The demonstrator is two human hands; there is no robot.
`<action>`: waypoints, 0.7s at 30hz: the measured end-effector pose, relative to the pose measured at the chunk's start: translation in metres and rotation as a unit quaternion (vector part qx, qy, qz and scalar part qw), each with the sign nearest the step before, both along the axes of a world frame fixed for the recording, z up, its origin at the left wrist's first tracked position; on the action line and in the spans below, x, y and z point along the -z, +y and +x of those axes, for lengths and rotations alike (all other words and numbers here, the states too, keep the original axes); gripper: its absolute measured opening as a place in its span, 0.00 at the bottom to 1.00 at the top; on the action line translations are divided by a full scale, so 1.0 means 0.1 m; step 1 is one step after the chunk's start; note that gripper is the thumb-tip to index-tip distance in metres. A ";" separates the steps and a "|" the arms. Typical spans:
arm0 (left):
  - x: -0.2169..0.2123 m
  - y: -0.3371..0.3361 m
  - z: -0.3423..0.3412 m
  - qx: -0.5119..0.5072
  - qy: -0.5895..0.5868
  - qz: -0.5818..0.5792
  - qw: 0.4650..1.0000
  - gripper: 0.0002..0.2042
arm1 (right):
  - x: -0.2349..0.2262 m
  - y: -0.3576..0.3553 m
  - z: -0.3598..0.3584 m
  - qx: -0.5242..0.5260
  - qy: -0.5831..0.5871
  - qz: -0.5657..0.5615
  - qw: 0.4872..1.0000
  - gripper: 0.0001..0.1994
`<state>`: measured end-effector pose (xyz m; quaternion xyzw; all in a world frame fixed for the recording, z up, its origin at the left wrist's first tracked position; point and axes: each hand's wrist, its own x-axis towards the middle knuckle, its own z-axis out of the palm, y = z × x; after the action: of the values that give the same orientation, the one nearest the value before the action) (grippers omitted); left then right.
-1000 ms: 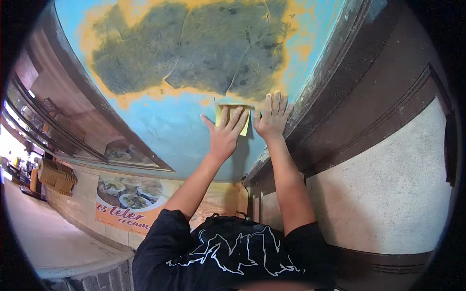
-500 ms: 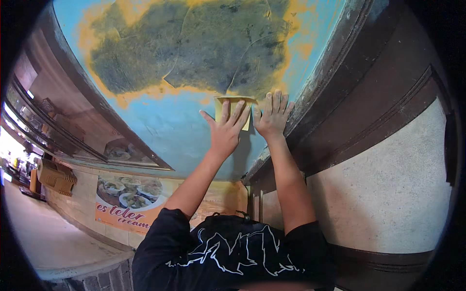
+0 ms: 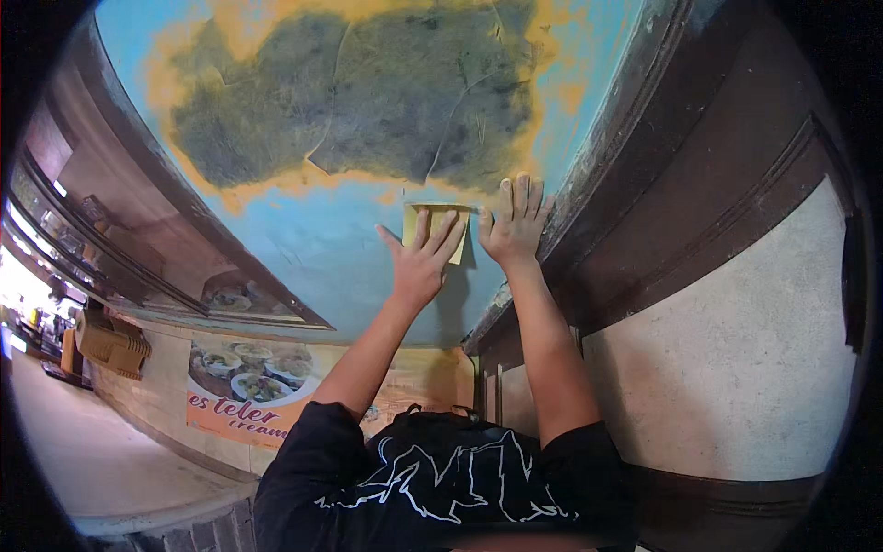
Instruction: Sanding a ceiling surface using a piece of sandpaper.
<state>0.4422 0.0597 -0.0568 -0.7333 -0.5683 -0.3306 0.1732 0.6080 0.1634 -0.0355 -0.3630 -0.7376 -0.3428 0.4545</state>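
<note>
Under the spread fingers of my left hand [image 3: 421, 270] lies a yellow sheet of sandpaper [image 3: 459, 247], pinned flat against a blue painted wall [image 3: 313, 235]. The sheet's upper edge sits just below a large dark, worn patch [image 3: 368, 101] bordered in orange. Cracks and ragged paint edges run through that patch. To the right, my right hand [image 3: 515, 232] rests on the wall with its fingers stretched out, beside the dark wooden frame; nothing shows in it. The sandpaper's rough face is hidden against the wall.
A weathered dark wooden frame [image 3: 598, 175] borders the wall on the right, with a pale rough panel [image 3: 727, 340] beyond it. At the left are a glass pane [image 3: 156, 212], a poster with food bowls [image 3: 248, 386], a brown rack [image 3: 110, 342] and a pale counter [image 3: 110, 460].
My left hand and the sandpaper have slid a short way down the wall, away from the dark patch. My right hand stays in nearly the same place.
</note>
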 end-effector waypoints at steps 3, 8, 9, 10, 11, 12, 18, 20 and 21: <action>0.38 -0.04 0.00 0.017 0.008 -0.037 0.999 0.37 | -0.04 -0.01 0.00 -0.003 0.000 -0.001 1.000 0.31; 0.07 0.05 0.15 0.017 -0.010 -0.013 1.000 0.35 | 0.03 0.03 0.07 -0.003 0.015 -0.008 1.000 0.30; -0.03 0.08 0.16 0.005 -0.015 0.006 1.000 0.35 | 0.04 0.04 0.07 -0.011 0.020 -0.007 1.000 0.29; -0.08 0.11 0.16 -0.006 -0.021 0.026 0.999 0.35 | 0.05 0.05 0.08 -0.011 0.019 -0.006 1.000 0.29; -0.09 0.14 0.16 -0.014 -0.016 0.039 0.999 0.37 | 0.05 0.06 0.08 -0.005 0.018 -0.003 1.000 0.30; -0.05 0.11 0.12 -0.019 -0.014 0.039 0.999 0.37 | 0.05 0.05 0.04 -0.006 0.019 -0.002 1.000 0.30; 0.35 -0.04 0.13 -0.001 -0.012 -0.018 1.000 0.35 | 0.02 0.02 0.05 -0.003 0.011 -0.004 1.000 0.33; 0.28 -0.01 0.13 -0.003 -0.014 -0.023 1.000 0.35 | 0.02 0.03 0.05 -0.003 0.011 -0.003 1.000 0.33; 0.14 0.01 0.14 0.010 -0.024 -0.002 1.000 0.35 | 0.02 0.02 0.07 -0.001 0.006 -0.006 1.000 0.34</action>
<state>0.4567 0.0602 -0.0712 -0.7315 -0.5653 -0.3485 0.1545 0.6151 0.1658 -0.0379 -0.3673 -0.7370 -0.3357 0.4574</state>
